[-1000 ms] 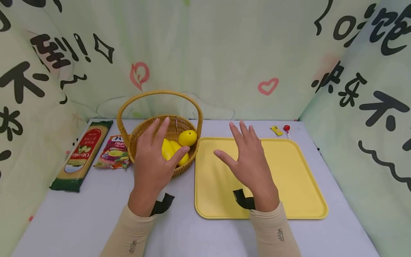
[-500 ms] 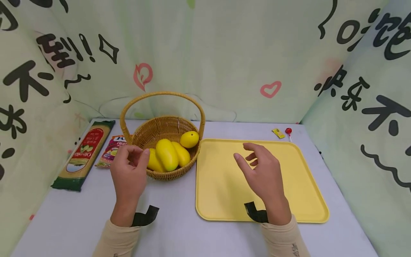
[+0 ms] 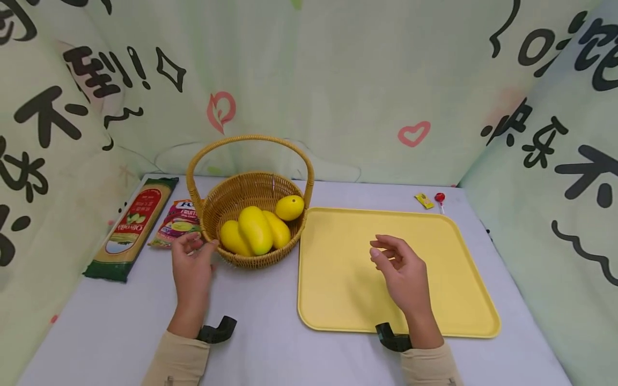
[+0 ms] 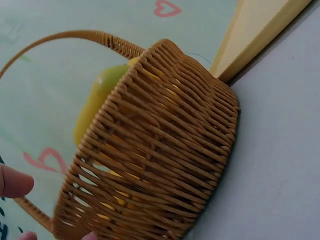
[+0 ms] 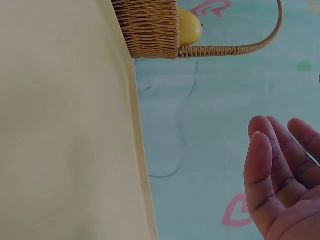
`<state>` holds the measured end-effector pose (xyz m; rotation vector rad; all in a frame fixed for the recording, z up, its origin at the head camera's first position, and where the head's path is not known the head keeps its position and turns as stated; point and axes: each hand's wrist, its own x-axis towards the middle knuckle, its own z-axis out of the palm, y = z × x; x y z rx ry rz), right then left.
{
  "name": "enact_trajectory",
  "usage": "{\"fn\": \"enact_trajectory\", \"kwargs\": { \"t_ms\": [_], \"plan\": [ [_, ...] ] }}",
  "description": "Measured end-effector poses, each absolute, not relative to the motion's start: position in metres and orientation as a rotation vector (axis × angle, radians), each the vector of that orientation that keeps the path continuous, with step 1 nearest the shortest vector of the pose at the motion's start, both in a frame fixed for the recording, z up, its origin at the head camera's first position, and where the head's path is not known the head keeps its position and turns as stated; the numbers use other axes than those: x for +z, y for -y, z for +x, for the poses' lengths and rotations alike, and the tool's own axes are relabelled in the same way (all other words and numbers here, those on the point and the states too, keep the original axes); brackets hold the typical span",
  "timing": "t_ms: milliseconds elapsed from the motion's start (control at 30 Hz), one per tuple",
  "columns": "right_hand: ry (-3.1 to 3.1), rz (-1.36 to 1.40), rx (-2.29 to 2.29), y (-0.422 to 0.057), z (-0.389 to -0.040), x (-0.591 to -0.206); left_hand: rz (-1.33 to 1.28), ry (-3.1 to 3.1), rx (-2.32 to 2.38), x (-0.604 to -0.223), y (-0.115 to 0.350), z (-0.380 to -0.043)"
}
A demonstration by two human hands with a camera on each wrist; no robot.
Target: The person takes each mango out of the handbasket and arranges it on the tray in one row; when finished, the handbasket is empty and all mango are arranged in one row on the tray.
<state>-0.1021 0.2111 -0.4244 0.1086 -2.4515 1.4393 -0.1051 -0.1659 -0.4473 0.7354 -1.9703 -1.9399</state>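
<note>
A wicker basket [image 3: 263, 260] with a tall arched handle stands at the back, left of centre, holding several yellow mangoes [image 3: 256, 230]. My left hand [image 3: 190, 276] is at its front left, fingers loosely bent, thumb tip right by the rim. In the left wrist view the woven side of the basket [image 4: 155, 140] fills the middle, with a few fingertips showing at the lower left. Over the yellow tray [image 3: 338, 300] hovers my right hand [image 3: 407, 279], fingers relaxed and bent towards the thumb, with nothing in it; the right wrist view shows its palm side [image 5: 285, 185].
Left of the basket lie a long green and gold packet [image 3: 135, 225] and a purple candy bag [image 3: 178, 222], the bag partly behind my left hand. Behind the tray are a small yellow wrapped sweet [image 3: 424, 201] and a red lollipop [image 3: 440, 198]. Printed cloth walls enclose the white table.
Both hands have gone from spread fingers to loosely bent ones. The left has moved left and down, uncovering the mangoes. The right has shifted right and lower over the tray.
</note>
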Motion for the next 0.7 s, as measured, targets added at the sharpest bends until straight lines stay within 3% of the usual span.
{"fn": "enact_trajectory", "kwargs": {
  "t_ms": [300,700],
  "plan": [
    [2.457,0.063,1.525,-0.215,-0.098,-0.435,0.742,1.809,-2.374,-0.463,0.177,-0.11],
    [2.493,0.088,1.634,-0.219,-0.097,-0.447,0.631,1.748,-2.513,-0.468,0.186,-0.115]
  ]
}}
